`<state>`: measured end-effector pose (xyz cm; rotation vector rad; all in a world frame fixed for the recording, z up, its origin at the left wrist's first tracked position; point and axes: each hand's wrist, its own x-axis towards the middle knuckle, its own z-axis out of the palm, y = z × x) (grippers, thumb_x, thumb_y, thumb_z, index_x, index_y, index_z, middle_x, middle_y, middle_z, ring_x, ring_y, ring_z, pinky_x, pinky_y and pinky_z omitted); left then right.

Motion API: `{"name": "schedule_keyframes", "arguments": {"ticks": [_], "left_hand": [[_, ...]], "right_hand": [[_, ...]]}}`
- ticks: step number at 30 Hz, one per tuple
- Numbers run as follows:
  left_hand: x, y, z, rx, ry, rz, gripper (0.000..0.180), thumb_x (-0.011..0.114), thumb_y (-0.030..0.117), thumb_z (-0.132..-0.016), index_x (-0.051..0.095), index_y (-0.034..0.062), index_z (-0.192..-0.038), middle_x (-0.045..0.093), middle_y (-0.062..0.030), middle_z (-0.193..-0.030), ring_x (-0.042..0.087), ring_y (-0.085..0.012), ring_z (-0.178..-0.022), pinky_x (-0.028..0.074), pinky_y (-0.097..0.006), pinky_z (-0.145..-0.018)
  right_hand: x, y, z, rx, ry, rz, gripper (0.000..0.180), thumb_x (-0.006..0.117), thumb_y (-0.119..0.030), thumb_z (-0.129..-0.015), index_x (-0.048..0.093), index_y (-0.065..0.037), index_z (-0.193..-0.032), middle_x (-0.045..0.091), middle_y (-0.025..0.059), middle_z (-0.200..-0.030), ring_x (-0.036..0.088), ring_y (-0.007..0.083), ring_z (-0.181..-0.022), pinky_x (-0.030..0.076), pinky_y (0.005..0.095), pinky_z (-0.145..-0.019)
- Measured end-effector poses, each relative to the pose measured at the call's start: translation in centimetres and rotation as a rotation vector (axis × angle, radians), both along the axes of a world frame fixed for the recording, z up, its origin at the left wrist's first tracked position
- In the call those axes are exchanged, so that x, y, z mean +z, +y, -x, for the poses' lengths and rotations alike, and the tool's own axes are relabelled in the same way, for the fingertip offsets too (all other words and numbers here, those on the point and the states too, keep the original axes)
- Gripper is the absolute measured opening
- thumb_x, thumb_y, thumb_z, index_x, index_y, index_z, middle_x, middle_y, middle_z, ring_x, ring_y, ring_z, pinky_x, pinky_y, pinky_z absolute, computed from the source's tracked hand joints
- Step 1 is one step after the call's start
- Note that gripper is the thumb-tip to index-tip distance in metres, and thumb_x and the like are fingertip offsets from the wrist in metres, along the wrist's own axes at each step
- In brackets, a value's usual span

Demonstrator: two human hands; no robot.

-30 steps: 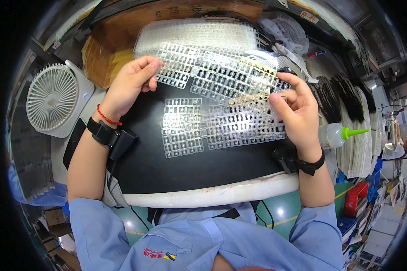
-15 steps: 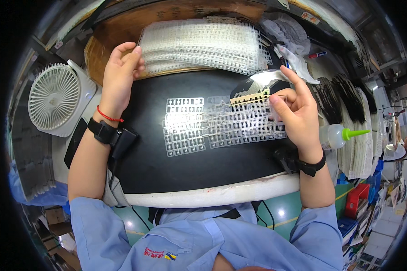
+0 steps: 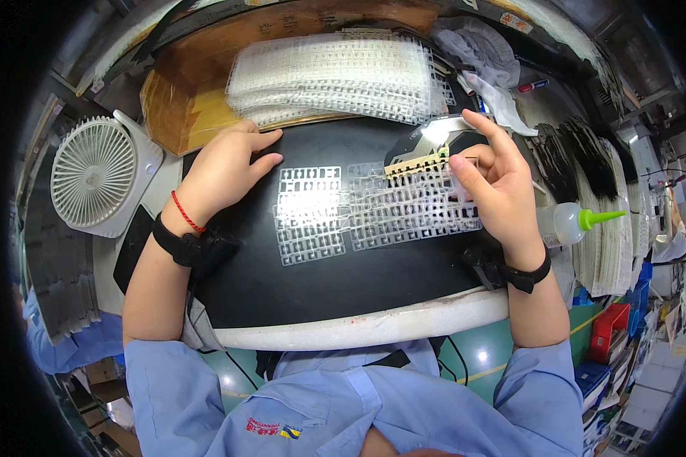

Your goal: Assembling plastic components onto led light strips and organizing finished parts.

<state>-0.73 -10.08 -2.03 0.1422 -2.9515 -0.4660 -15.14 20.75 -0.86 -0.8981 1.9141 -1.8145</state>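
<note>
A blue shirt [image 3: 335, 411] fills the near side of the black mat [image 3: 282, 293]; its chest carries small red writing and a blue-and-yellow emblem. Beyond the mat's far edge is a wooden box [image 3: 179, 114] with a yellowish bottom, and across it rests a tall, uneven pile of clear plastic sheets [image 3: 331, 76], full of small cut-outs. Left of the mat stands a white fan [image 3: 95, 175].

Over the mat's far left part, the left hand [image 3: 232, 164] has its thumb and forefinger apart, pointing right, with nothing between them. Over the mat's right part, the right hand [image 3: 503, 186] has its forefinger stretched out and the other fingers curled near the thumb.

On the middle of the mat lie patterned clear sheets [image 3: 311, 217], with layered ones [image 3: 411, 209] to their right, reaching under the right hand. Right of the mat, a see-through bottle [image 3: 562, 225] has a green nozzle; its contents cannot be told. Above the mat's layered sheets, a cream strip [image 3: 415, 165] ends at the right thumb; whether it is pinched, I cannot tell.
</note>
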Motion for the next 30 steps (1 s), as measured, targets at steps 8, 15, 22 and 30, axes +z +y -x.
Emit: {"name": "schedule_keyframes", "arguments": {"ticks": [8, 15, 22, 30], "left_hand": [[0.2, -0.7, 0.2, 0.184, 0.009, -0.403, 0.033, 0.068, 0.014, -0.081, 0.064, 0.0012, -0.112, 0.059, -0.0131, -0.086, 0.058, -0.0202, -0.077, 0.045, -0.031, -0.069], [0.8, 0.5, -0.5, -0.023, 0.007, 0.07, 0.031, 0.065, 0.014, -0.083, 0.064, 0.0027, -0.112, 0.056, -0.0146, -0.087, 0.056, -0.0298, -0.082, 0.045, -0.035, -0.074], [0.3, 0.5, -0.4, -0.074, 0.111, 0.095, 0.023, 0.065, 0.013, -0.082, 0.065, -0.0006, -0.101, 0.059, -0.0129, -0.084, 0.058, -0.0279, -0.078, 0.047, -0.034, -0.074], [2.4, 0.4, -0.1, 0.026, 0.105, -0.906, 0.01, 0.067, 0.011, -0.085, 0.058, 0.0051, -0.084, 0.061, -0.0004, -0.082, 0.052, -0.0048, -0.069, 0.041, -0.019, -0.061]], "right_hand": [[0.0, -0.1, 0.0, 0.002, -0.014, -0.016, 0.053, 0.064, -0.005, -0.087, 0.039, 0.003, -0.133, 0.062, 0.0044, -0.082, 0.054, 0.0044, -0.071, 0.043, 0.0169, -0.062], [-0.1, -0.1, 0.1, 0.006, -0.02, -0.034, 0.051, 0.064, -0.005, -0.087, 0.041, 0.003, -0.132, 0.061, 0.0033, -0.082, 0.054, 0.0039, -0.071, 0.042, 0.0169, -0.062], [0.0, -0.1, 0.1, 0.006, -0.011, -0.046, 0.051, 0.063, -0.005, -0.088, 0.041, 0.003, -0.132, 0.06, 0.0025, -0.081, 0.052, 0.0034, -0.07, 0.041, 0.0168, -0.061], [0.0, -0.1, 0.0, 0.027, -0.021, -0.055, 0.047, 0.063, -0.004, -0.087, 0.044, 0.002, -0.13, 0.061, 0.0025, -0.085, 0.054, 0.0031, -0.072, 0.042, 0.0159, -0.061]]}}
